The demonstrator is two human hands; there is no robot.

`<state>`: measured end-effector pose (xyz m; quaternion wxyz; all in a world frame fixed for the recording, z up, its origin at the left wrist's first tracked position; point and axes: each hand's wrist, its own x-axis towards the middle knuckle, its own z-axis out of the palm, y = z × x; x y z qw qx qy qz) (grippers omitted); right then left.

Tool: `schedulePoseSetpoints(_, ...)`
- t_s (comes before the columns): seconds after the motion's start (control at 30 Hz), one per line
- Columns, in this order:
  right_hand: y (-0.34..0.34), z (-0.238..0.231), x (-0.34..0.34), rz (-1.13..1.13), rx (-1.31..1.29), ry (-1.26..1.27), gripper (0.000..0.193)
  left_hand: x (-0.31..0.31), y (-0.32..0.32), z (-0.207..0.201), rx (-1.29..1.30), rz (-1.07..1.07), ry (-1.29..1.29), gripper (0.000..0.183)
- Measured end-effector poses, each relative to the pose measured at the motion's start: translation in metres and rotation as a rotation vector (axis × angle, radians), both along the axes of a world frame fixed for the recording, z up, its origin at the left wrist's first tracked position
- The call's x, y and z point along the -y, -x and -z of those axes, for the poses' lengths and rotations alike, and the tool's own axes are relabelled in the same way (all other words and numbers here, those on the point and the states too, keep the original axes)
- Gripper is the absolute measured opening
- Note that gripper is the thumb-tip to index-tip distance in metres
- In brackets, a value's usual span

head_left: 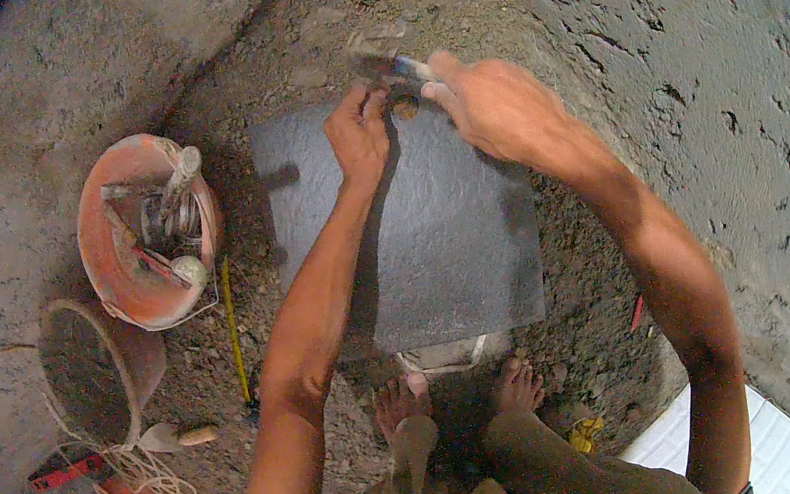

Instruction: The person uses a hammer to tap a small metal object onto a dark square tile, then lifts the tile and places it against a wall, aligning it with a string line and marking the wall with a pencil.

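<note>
Evidently, the dark grey tile lies low on the soil, between the person's feet and the far end of the work area, so that both arms can reach its far edge. It is squarish and slate-like, with a faintly rippled, dull sheen; shadows cross its left part, and near the far edge is a small round brown patch, perhaps a hole showing earth beneath, though that is hard to tell.

At that edge the left hand has its fingers drawn together in a pinch, just left of the patch; whether anything small sits between them cannot be told. The right hand has its fingers wrapped round the handle of a hammer, probably gripped this way to bring the blurred head above the edge, near the left fingertips.

Bare feet stand just beyond the near edge, apart, likely for balance in a low posture. To the left, an orange bucket gathers several tools, presumably to have them close by. A yellow strip lies beside it, while a trowel and tangled cord rest nearer the person; a rough grey wall bounds the right side
</note>
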<state>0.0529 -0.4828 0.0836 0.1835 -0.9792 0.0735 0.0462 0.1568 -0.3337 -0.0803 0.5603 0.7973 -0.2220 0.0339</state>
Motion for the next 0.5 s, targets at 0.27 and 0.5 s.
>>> schedulePoseSetpoints(0.27, 0.0040, 0.0016, 0.0047, 0.031, 0.107, -0.039, 0.028, 0.0043, 0.0024, -0.0080, -0.102, -0.039, 0.155, 0.015)
schedulePoseSetpoints(0.5, 0.0099, 0.0047, 0.0057, 0.013, 0.134, -0.047, 0.028, 0.0036, 0.0043, -0.0094, -0.118, -0.037, 0.106, 0.015)
